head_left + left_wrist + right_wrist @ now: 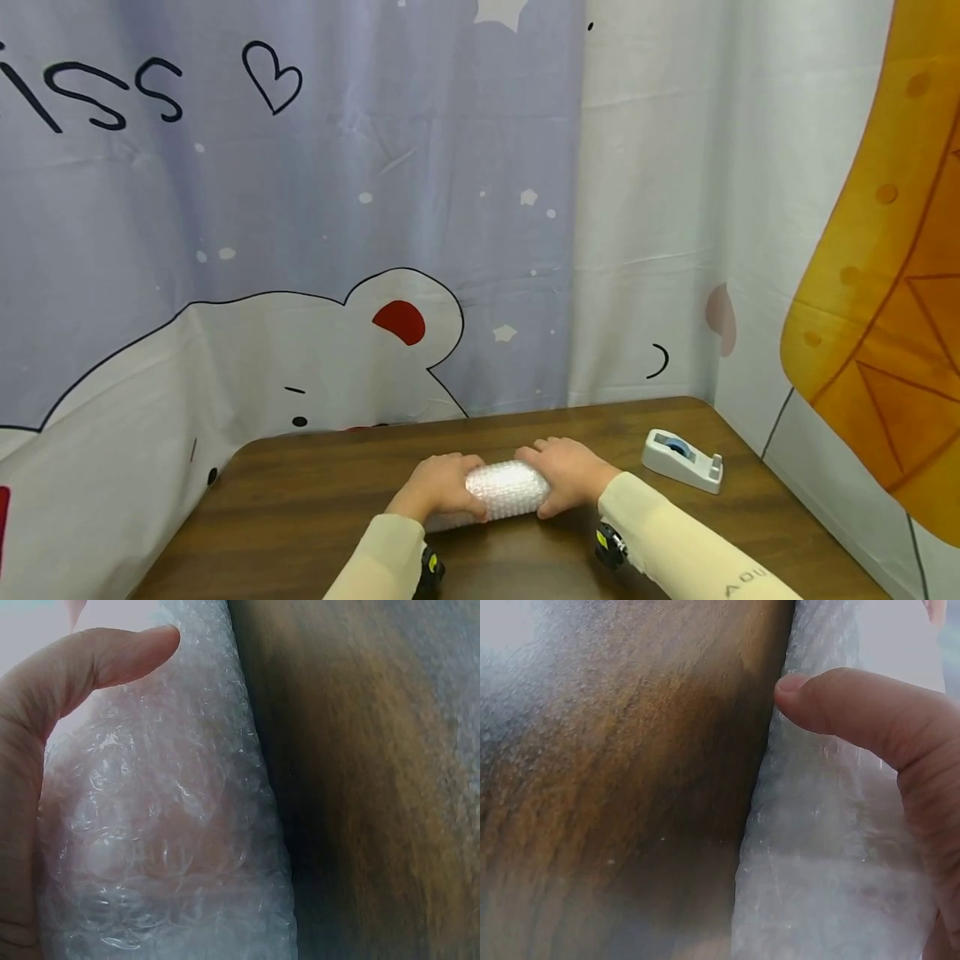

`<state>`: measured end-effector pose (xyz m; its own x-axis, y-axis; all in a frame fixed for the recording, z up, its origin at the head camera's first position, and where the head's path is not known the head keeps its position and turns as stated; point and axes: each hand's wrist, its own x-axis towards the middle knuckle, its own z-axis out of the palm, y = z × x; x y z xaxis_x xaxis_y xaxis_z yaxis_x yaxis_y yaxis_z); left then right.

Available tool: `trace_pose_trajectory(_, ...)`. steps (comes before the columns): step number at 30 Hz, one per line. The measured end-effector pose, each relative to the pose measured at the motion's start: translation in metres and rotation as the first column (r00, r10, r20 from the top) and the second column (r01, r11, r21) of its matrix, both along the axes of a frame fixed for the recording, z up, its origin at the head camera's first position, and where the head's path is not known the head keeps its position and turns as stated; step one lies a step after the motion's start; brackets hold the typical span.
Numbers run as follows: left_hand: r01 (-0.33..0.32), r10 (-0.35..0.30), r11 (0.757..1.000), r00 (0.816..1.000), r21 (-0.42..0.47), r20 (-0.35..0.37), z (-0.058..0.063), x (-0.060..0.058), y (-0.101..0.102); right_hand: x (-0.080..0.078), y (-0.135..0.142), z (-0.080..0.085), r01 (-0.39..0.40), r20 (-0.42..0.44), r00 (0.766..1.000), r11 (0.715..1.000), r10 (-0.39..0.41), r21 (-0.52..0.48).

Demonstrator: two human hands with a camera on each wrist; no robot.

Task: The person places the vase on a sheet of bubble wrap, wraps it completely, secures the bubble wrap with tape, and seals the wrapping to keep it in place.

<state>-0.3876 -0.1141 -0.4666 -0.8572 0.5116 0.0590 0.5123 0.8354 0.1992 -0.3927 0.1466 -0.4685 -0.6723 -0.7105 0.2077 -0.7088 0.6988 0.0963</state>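
A roll of clear bubble wrap (510, 488) lies across the brown table, between my two hands. My left hand (444, 485) grips its left part, with the thumb on the near side and fingers over the top. On the right part, my right hand (566, 473) holds the roll the same way. The left wrist view shows the left thumb (127, 656) over the bubbled plastic (172, 825). In the right wrist view, the right thumb (855, 709) presses on the wrap (817, 840) close to its edge. Whatever may be inside the roll is hidden.
A white tape dispenser (682, 461) with a blue-cored roll stands at the right rear of the wooden table (315, 492). Behind the table hangs a printed curtain (300, 208). Dark devices are strapped at both wrists.
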Motion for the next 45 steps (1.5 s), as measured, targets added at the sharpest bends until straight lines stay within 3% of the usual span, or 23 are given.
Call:
trace_pose_trajectory(4, 0.007, -0.009, 0.999, 0.998, -0.035, -0.061, 0.001, 0.002, 0.001, -0.002, -0.001, 0.003, 0.009, 0.047, 0.999, 0.999, -0.007, -0.031)
trace_pose_trajectory(9, 0.043, -0.074, 0.989, 0.973, -0.139, -0.220, 0.004, 0.009, 0.008, -0.008, -0.004, 0.012, 0.083, 0.224, 0.972, 0.995, -0.068, -0.058)
trace_pose_trajectory(14, 0.019, -0.070, 0.986, 0.948, -0.165, -0.312, 0.003, 0.016, 0.013, -0.014, -0.007, 0.015, 0.206, 0.446, 0.880, 0.977, -0.164, -0.047)
trace_pose_trajectory(18, -0.020, -0.040, 0.984, 0.943, -0.177, -0.330, -0.002, 0.018, 0.014, -0.017, -0.009, 0.014, 0.270, 0.567, 0.800, 0.962, -0.195, -0.049)
trace_pose_trajectory(22, -0.044, -0.025, 0.982, 0.932, -0.181, -0.362, -0.008, 0.018, 0.016, -0.018, -0.009, 0.013, 0.293, 0.618, 0.763, 0.953, -0.189, -0.071)
trace_pose_trajectory(26, -0.039, -0.040, 0.984, 0.901, -0.173, -0.433, -0.013, 0.016, 0.016, -0.017, -0.007, 0.012, 0.273, 0.601, 0.783, 0.957, -0.161, -0.100)
trace_pose_trajectory(30, -0.030, -0.052, 0.986, 0.881, -0.165, -0.470, -0.017, 0.012, 0.016, -0.014, -0.004, 0.011, 0.227, 0.545, 0.827, 0.969, -0.141, -0.093)
trace_pose_trajectory(33, -0.026, -0.048, 0.987, 0.896, -0.161, -0.442, -0.017, 0.009, 0.016, -0.012, -0.002, 0.013, 0.175, 0.445, 0.885, 0.984, -0.138, -0.043)
trace_pose_trajectory(37, -0.043, -0.016, 0.986, 0.935, -0.159, -0.353, -0.011, 0.006, 0.017, -0.008, -0.004, 0.018, 0.082, 0.294, 0.953, 0.997, -0.075, -0.012)
trace_pose_trajectory(42, -0.068, 0.039, 0.987, 0.980, -0.145, -0.195, 0.002, 0.007, 0.019, 0.002, -0.019, 0.022, -0.004, 0.160, 0.987, 1.000, 0.003, 0.007)
trace_pose_trajectory(45, -0.074, 0.060, 0.989, 0.992, -0.129, -0.111, 0.006, 0.008, 0.020, 0.010, -0.028, 0.020, -0.002, 0.085, 0.996, 0.999, -0.001, 0.037)
